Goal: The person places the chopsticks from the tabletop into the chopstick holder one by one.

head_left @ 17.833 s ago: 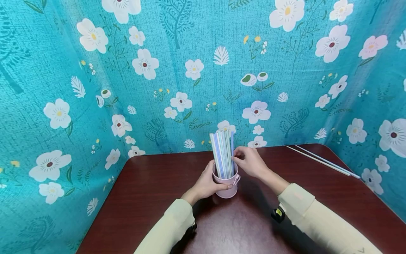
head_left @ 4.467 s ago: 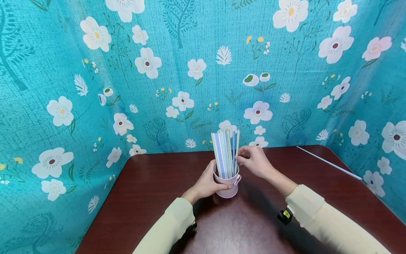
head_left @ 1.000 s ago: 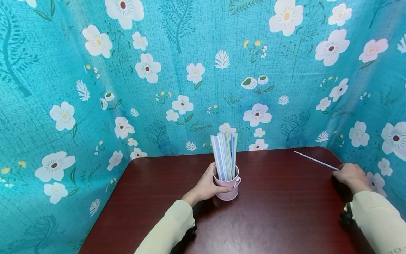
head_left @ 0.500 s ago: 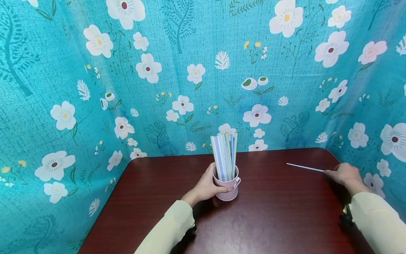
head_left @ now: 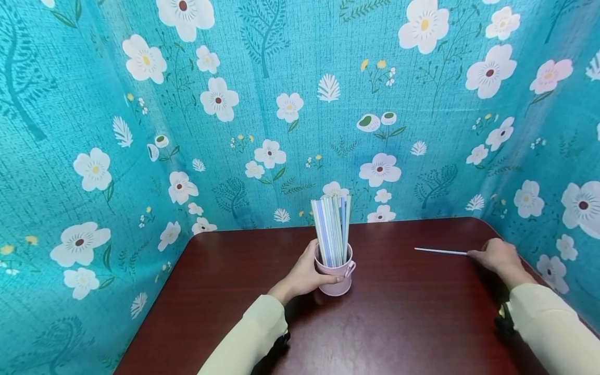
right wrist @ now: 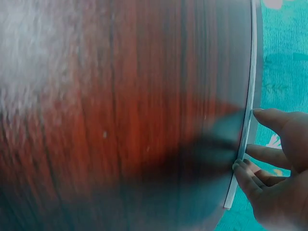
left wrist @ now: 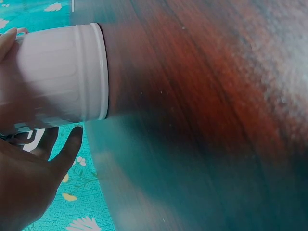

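A small pink bucket (head_left: pixel 335 287) stands upright on the table, holding a bundle of pale blue, green and white straws (head_left: pixel 330 229). My left hand (head_left: pixel 303 272) grips the bucket's side, thumb across its front below the rim. In the left wrist view the pink bucket (left wrist: pixel 53 72) appears sideways, with my left hand's fingers (left wrist: pixel 67 149) about it. Over on the right, my right hand (head_left: pixel 498 259) pinches one end of a pale straw (head_left: pixel 438 251), which points left. The right wrist view shows the straw (right wrist: pixel 249 72) between thumb and fingers of my right hand (right wrist: pixel 279 202).
The dark red-brown table (head_left: pixel 398 323) has rounded back corners. A teal flowered cloth (head_left: pixel 300 135) hangs behind it and along both sides. A small ring handle (head_left: pixel 350 269) sticks out on the bucket's right side.
Two straws lay at the right; one went into the bucket. My right hand has since picked up the other and drawn it leftward, turning it nearly level. My left hand keeps its grip.
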A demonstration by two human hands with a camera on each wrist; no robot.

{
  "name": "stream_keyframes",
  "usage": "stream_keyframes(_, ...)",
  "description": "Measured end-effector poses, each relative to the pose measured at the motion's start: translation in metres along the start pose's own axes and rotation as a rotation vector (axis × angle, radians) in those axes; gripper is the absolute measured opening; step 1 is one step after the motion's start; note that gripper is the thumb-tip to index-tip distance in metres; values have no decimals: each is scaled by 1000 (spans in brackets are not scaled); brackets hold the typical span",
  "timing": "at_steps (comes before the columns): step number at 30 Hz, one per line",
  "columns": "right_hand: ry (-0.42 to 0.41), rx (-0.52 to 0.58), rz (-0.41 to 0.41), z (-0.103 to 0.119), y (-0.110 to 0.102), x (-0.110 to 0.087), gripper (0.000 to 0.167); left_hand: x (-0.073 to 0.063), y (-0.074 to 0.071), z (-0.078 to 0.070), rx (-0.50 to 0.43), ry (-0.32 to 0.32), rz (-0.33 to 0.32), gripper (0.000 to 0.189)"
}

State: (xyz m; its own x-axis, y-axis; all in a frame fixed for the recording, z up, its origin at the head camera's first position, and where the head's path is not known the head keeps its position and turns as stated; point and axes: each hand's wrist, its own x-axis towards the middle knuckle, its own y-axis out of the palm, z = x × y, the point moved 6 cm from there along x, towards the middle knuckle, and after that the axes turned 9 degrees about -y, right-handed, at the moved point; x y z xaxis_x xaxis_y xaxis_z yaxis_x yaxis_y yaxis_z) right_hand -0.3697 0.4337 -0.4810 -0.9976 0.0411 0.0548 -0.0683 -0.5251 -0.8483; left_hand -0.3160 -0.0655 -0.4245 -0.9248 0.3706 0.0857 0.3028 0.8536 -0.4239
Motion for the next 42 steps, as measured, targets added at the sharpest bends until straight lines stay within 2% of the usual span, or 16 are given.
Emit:
stream_keyframes(6,-27,-21,16,19,7,3,35,14,4,31,36,-11,-18,102)
stream_keyframes(8,-42,-27,22,25,11,3,36,15,4,33,48,-15,-17,101)
stream_keyframes(26,-214,-74,71,78,46,14,27,13,2,31,62,-27,-20,101)
stream_keyframes(36,-305,-92,19,104,60,7,22,17,4,34,90,-9,-13,101)
stream_keyframes(42,-350,-89,13,117,63,4,20,17,2,35,102,-30,-23,102)
